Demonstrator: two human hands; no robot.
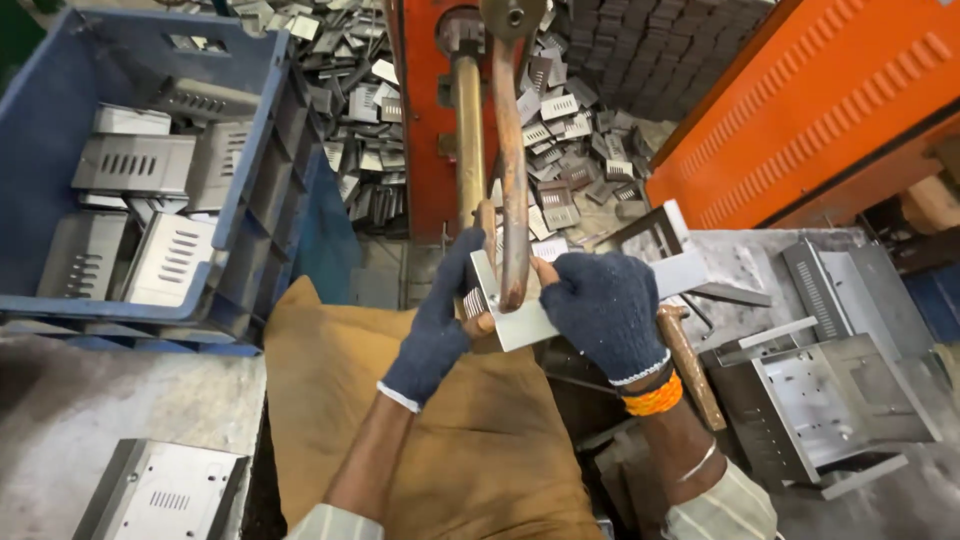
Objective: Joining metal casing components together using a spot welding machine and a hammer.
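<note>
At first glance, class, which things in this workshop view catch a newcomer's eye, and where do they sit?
In the centre, the left hand and right hand, both in dark blue gloves, hold a bent metal sheet part against a rusty curved rod that hangs from above. A blue crate of slotted metal plates fills the upper left. A bright orange machine housing slants across the upper right.

Sheet-metal piece [520, 320]: pale grey, bent, with a louvred slot panel at its left end. Held roughly level at scene centre, gripped at both ends by gloved hands. A curved rusty bar crosses its front face, touching.
</note>
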